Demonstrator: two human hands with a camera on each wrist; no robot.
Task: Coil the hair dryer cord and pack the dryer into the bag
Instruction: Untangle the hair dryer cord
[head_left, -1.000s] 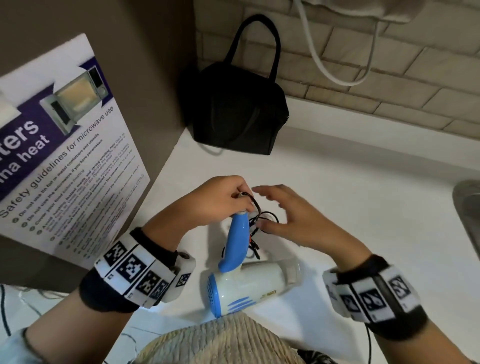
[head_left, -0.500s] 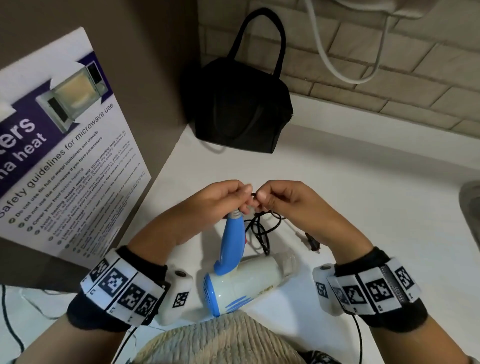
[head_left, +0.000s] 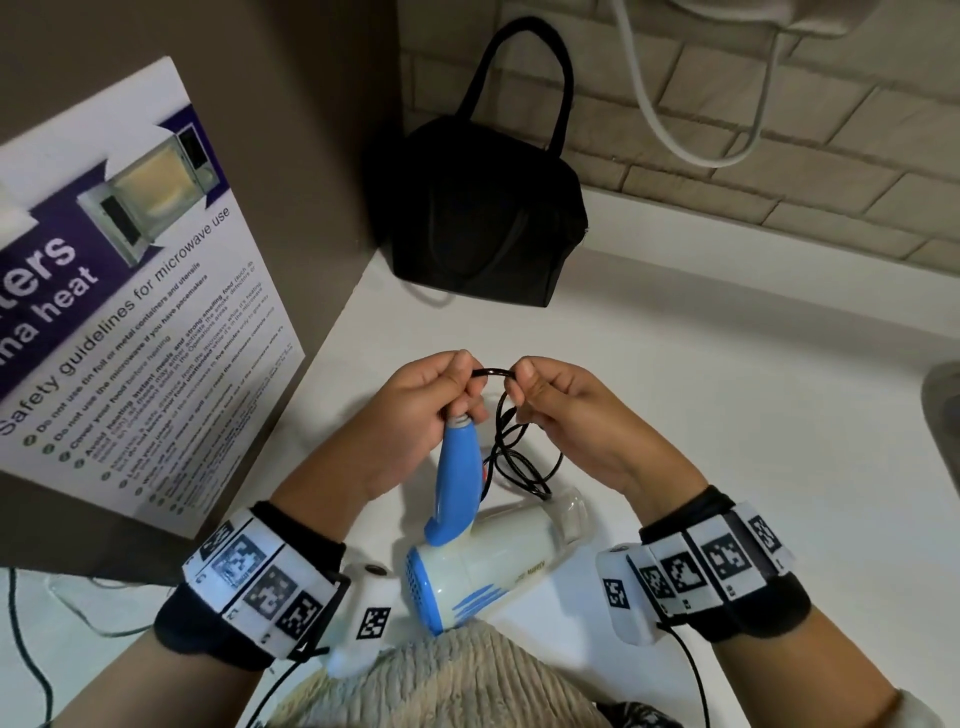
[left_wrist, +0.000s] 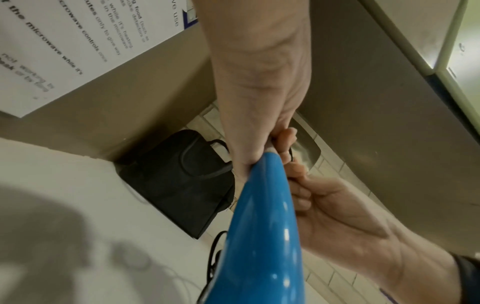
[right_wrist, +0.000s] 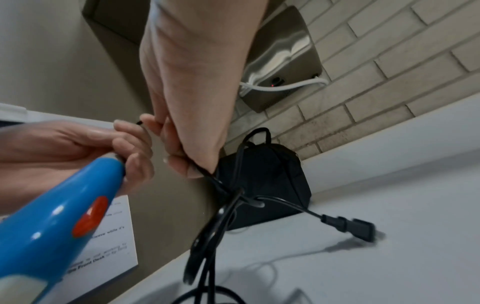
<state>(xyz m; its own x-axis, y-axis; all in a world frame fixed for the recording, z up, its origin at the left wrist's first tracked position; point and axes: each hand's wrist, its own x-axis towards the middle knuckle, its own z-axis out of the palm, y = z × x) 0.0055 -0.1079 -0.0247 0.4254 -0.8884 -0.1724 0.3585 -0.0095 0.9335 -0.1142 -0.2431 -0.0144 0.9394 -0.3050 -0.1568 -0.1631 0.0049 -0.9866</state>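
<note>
I have my left hand (head_left: 415, 410) curled around the far tip of the hair dryer (head_left: 483, 566), gripping the end of its blue handle (head_left: 457, 467) where the black cord (head_left: 511, 447) comes out. The dryer's white body hangs low and close to me, nozzle pointing right, just above the white surface (head_left: 701, 395); I cannot tell from the head view whether it touches.

My right hand (head_left: 566, 415) is closed on the cord, thumb and forefinger pinching it right beside my left fingertips, so a short black arc of cord bridges the two hands. Below my right hand the rest of the cord hangs in several loose loops between handle and palm. In the right wrist view the loops drop from my curled fingers (right_wrist: 182, 162) towards the surface, and the plug (right_wrist: 348, 225) lies on the surface off to the right, well apart from the dryer. A red switch (right_wrist: 91, 216) shows on the handle there.

The black bag (head_left: 488, 213) stands upright in the far corner of the surface, handles up, against the brick wall (head_left: 779, 171) and beside a brown panel carrying a microwave safety poster (head_left: 130, 312). It is well apart from both hands.
</note>
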